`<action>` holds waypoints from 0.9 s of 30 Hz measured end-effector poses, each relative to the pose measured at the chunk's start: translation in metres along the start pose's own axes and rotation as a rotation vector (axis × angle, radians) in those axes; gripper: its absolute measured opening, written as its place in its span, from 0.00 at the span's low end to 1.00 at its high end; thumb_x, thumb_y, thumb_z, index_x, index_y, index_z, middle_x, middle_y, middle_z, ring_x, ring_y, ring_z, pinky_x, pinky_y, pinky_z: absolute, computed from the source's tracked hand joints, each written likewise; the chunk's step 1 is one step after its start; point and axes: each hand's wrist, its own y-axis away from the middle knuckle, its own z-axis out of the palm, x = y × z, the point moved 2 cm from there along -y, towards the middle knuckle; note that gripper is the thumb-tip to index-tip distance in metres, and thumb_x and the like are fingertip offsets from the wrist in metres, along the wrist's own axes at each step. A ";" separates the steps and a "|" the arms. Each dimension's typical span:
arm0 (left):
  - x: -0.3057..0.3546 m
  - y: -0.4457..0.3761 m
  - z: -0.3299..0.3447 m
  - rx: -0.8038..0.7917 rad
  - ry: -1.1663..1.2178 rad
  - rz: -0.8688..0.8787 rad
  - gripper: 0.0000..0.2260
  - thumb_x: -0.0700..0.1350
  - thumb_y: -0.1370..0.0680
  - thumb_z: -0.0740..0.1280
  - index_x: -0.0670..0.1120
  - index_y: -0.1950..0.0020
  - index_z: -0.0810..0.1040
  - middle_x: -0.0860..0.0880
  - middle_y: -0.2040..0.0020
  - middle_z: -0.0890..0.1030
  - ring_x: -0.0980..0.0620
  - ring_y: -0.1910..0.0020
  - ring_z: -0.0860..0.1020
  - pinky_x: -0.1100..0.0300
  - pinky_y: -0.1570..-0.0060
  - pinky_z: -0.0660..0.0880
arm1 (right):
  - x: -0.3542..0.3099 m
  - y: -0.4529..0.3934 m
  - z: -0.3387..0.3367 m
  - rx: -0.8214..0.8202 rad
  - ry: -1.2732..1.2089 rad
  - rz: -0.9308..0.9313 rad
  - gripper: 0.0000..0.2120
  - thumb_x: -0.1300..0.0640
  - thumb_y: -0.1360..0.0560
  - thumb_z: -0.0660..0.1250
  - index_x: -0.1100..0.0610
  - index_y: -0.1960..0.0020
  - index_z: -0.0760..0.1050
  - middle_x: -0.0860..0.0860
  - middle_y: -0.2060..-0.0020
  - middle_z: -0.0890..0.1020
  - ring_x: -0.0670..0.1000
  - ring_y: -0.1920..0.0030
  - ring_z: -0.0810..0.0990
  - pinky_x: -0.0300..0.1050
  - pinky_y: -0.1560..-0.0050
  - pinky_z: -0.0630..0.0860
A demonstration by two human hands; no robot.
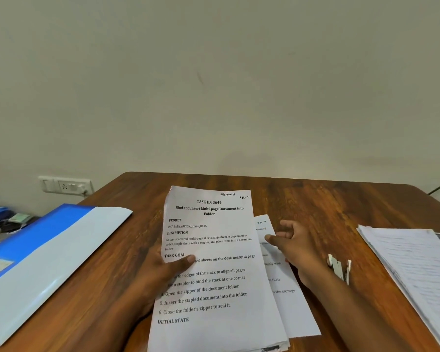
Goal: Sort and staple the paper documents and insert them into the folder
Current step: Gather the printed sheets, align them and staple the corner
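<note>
A stack of printed sheets [214, 250] is held above the middle of the wooden desk [328, 204]. My left hand [163, 273] grips its left edge, thumb on the top page. Under the stack, a further sheet [287, 301] sticks out to the right, lying on the desk. My right hand [295, 247] hovers over that sheet with fingers spread and relaxed, thumb near the stack's right edge, holding nothing. A blue and white folder [48, 257] lies at the left. A small white stapler-like object [339, 269] sits right of my right wrist.
Another pile of printed papers [417, 262] lies at the desk's right edge. A wall switch and socket plate [65, 185] is behind the desk's left corner, with clutter [5, 222] below it. The wall stands close behind the desk.
</note>
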 end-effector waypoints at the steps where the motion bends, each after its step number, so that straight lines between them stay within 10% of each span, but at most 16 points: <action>1: 0.000 0.000 0.000 -0.002 -0.008 -0.003 0.21 0.36 0.25 0.75 0.38 0.34 0.77 0.33 0.43 0.85 0.28 0.47 0.85 0.27 0.42 0.77 | 0.001 -0.001 0.001 0.006 0.005 -0.004 0.31 0.57 0.26 0.79 0.55 0.27 0.70 0.51 0.46 0.84 0.47 0.50 0.80 0.46 0.54 0.75; 11: 0.000 -0.002 0.001 -0.005 -0.014 -0.004 0.22 0.38 0.26 0.78 0.38 0.35 0.77 0.33 0.44 0.85 0.28 0.48 0.85 0.26 0.42 0.77 | 0.000 0.006 0.017 -0.058 0.328 -0.144 0.42 0.54 0.32 0.84 0.52 0.23 0.68 0.48 0.49 0.84 0.49 0.48 0.83 0.45 0.52 0.78; 18: 0.003 0.001 0.003 -0.009 -0.007 0.018 0.28 0.42 0.31 0.83 0.37 0.35 0.78 0.33 0.44 0.85 0.29 0.48 0.85 0.29 0.45 0.79 | -0.005 0.009 0.016 -0.045 0.421 -0.124 0.11 0.62 0.28 0.79 0.51 0.49 0.85 0.44 0.68 0.82 0.46 0.64 0.83 0.46 0.58 0.82; 27: 0.002 0.001 0.002 0.035 -0.038 0.011 0.17 0.33 0.24 0.73 0.36 0.35 0.77 0.34 0.46 0.86 0.30 0.50 0.86 0.34 0.51 0.83 | -0.004 0.014 0.008 0.052 0.469 -0.194 0.09 0.55 0.26 0.77 0.50 0.65 0.85 0.43 0.70 0.84 0.45 0.67 0.83 0.42 0.67 0.77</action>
